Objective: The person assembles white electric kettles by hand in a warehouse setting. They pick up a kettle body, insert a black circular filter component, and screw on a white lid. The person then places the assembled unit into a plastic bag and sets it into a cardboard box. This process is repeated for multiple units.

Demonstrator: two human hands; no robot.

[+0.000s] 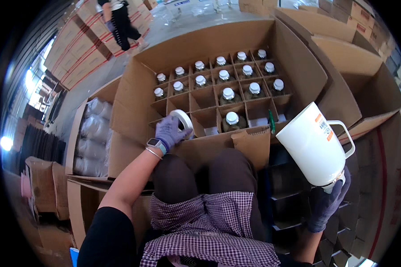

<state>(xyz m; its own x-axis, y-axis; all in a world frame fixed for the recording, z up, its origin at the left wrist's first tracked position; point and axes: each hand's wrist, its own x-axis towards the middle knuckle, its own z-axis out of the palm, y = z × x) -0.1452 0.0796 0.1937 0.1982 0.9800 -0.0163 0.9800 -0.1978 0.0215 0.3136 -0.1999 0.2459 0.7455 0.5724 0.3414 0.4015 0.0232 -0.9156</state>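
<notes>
My left hand [169,132], in a grey-purple glove, closes on a white ring-shaped piece [181,119] at the near left edge of a divided cardboard box [140,95]. Whether this piece is a lid or a roll of tape I cannot tell. To the right of the box, my gloved right hand [330,202] grips a large white jug [305,142] by its narrower lower end. The jug is tilted, its wide end up and to the left, its loop handle on the right and an orange-and-white label on its side. Clear bottles with white caps [227,94] stand in many compartments.
A green object [272,121] stands at the box's near right rim. Wrapped clear containers fill a carton [71,151] on the left. Open cartons [365,66] stand at the right. Farther off, a person [120,24] stands near stacked boxes [78,53].
</notes>
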